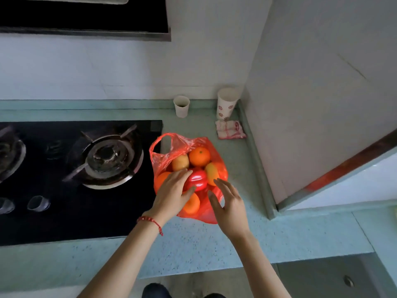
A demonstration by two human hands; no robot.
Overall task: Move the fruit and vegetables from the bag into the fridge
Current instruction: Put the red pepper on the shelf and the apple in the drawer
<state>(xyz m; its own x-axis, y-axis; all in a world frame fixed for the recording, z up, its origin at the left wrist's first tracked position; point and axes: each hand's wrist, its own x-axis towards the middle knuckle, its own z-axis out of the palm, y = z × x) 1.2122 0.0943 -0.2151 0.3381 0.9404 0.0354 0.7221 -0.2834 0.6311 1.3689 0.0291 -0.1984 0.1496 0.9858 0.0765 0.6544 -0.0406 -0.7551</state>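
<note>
A red plastic bag [169, 150] lies open on the pale green counter [193, 244], just right of the stove. Inside it I see an orange [199, 156], a potato [180, 162], a red pepper [196, 181], a yellow fruit [212, 173] and more orange fruit [192, 204]. My left hand [171, 193] rests over the bag's left side, its fingers spread and touching the red pepper. At the bag's right edge my right hand [228, 206] hovers with its fingers apart, holding nothing. No fridge is in view.
A black gas stove [71, 168] with burners fills the counter's left. Two paper cups [181, 106] [226, 102] and a folded cloth [230, 129] sit at the back by the wall. A white wall corner [300, 125] closes the right side. A sink [335, 280] lies lower right.
</note>
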